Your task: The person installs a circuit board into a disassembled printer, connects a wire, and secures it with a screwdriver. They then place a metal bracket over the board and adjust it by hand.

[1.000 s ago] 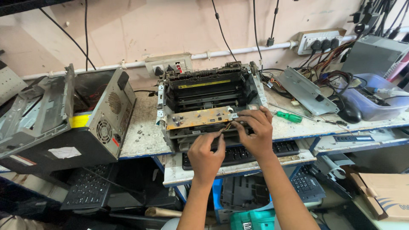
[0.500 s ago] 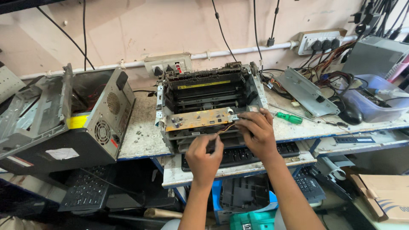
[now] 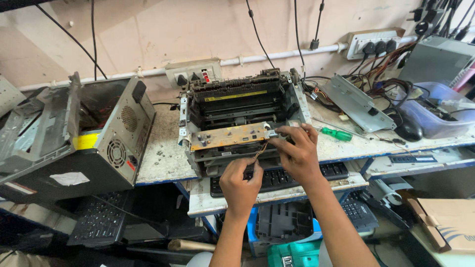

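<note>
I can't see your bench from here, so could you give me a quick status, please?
Left hand pinching thin wires. Right hand on the orange circuit board of the opened printer. Keyboard lies beneath.

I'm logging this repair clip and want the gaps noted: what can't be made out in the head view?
- What the left hand pinches: its curled fingers hide it.
- Where the thin wires end: the hands cover them.
- Black keyboard middle: behind both hands.
- Parts on the tan circuit board of the stripped grey printer: too small.
- Right hand fingertips: grip unclear.
</note>
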